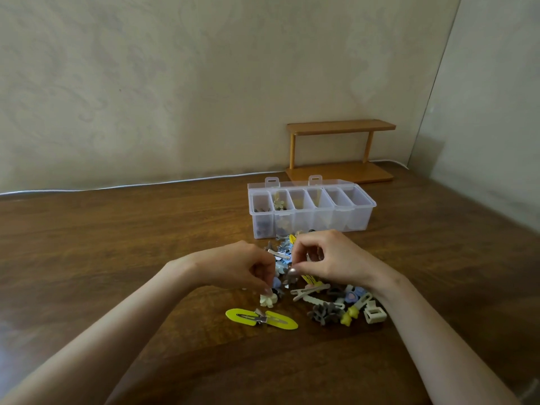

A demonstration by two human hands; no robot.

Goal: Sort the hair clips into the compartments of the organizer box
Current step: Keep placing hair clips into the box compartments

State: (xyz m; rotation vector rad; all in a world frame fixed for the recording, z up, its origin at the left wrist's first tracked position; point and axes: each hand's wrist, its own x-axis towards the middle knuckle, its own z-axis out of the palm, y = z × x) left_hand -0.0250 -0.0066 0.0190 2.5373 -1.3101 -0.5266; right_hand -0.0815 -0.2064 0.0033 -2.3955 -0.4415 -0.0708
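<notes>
A pile of hair clips (pixel 321 293) in several colours lies on the wooden table (pixel 117 244), in front of the clear organizer box (pixel 359 220). Its leftmost compartment holds dark clips, and the one beside it holds cream flower clips. My left hand (pixel 236 266) is over the pile's left side, fingers curled down, pinching a small blue clip (pixel 276 283) just above a cream flower clip (pixel 267 300). My right hand (pixel 333 258) is over the middle of the pile and pinches a grey-brown clip (pixel 292 274) between thumb and forefinger.
Two yellow-green snap clips (pixel 261 317) lie nearest me. A grey flower clip (pixel 325 312), a yellow star clip (pixel 349 315) and a cream claw clip (pixel 374 312) sit at the pile's right. A small wooden shelf (pixel 340 127) stands behind the box, and a white cable (pixel 146 185) runs along the wall.
</notes>
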